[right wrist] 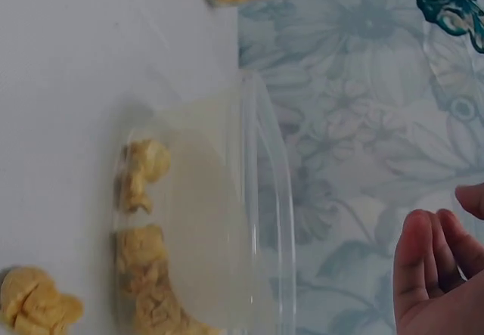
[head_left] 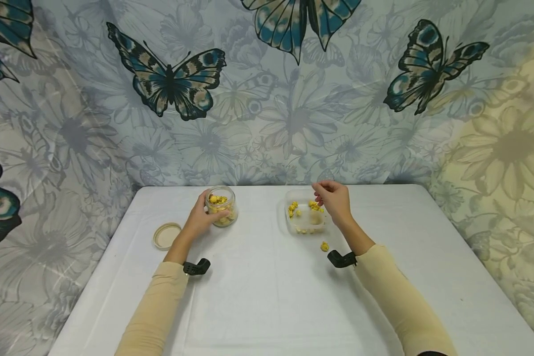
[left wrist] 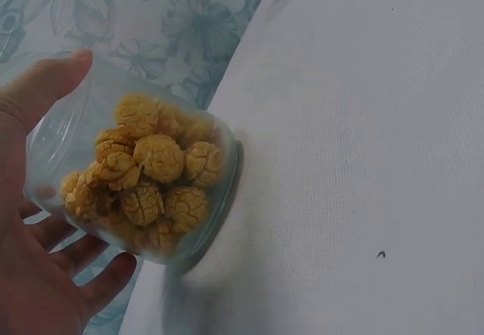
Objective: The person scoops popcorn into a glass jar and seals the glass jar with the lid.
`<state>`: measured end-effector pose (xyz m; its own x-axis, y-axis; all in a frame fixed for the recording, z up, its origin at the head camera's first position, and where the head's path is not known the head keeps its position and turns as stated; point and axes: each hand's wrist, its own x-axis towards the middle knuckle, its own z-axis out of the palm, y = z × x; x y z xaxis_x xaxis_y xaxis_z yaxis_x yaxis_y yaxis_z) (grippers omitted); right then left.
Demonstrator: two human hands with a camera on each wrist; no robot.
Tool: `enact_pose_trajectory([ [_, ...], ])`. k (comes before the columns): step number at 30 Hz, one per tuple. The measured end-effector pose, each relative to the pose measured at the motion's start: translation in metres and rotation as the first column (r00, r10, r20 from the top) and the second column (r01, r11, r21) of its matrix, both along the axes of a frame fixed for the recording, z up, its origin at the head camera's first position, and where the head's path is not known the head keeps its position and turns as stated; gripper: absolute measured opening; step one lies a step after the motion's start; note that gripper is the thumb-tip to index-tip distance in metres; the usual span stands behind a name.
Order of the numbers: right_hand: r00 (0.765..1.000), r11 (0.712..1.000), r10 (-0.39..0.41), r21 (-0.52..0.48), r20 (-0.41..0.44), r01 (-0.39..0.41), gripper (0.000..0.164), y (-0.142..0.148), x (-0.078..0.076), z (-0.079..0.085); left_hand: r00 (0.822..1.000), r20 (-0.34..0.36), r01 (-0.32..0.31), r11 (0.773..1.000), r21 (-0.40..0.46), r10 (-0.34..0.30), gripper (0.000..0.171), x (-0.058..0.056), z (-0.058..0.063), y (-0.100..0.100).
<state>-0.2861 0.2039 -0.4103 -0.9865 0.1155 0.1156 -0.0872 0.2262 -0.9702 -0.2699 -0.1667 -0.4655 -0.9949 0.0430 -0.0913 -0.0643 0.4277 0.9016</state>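
Note:
My left hand (head_left: 199,219) grips a glass jar (head_left: 234,208) at its side, thumb on one side and fingers on the other. Round yellow popcorn (left wrist: 157,158) fills part of the jar, which appears lidless. Over the far right edge of a clear plastic container (head_left: 289,228), my right hand (head_left: 335,200) is raised with its fingers bent. In the right wrist view its thumb stands apart from the fingertips (right wrist: 416,229), and nothing shows between them. Several popcorn pieces (right wrist: 141,248) lie inside the container. One loose popcorn piece (head_left: 324,246) sits on the table in front of it.
A round lid (head_left: 156,241) with a pale rim lies left of the jar, close to the left forearm. White cloth covers the table (head_left: 258,296). Behind the table hangs a butterfly-and-flower patterned backdrop (head_left: 267,123).

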Motion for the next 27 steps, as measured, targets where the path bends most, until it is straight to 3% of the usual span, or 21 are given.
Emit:
enact_pose_trajectory([
  [6,0.992,0.989,0.122,0.088,-0.005,-0.122,0.031,-0.019,-0.007,-0.001,0.999,-0.035,-0.003,1.0,0.026,0.004,0.094,0.002,0.001,-0.006],
  [13,0.969,0.962,0.246,0.119,0.012,-0.246,0.032,-0.041,-0.016,-0.008,0.998,-0.064,-0.013,0.999,0.037,0.016,0.091,0.004,0.001,-0.007],
  [27,0.922,0.898,0.379,0.208,0.079,-0.387,0.039,-0.098,-0.019,-0.01,0.998,-0.059,-0.02,0.999,0.035,0.022,0.084,0.005,0.004,-0.008],
])
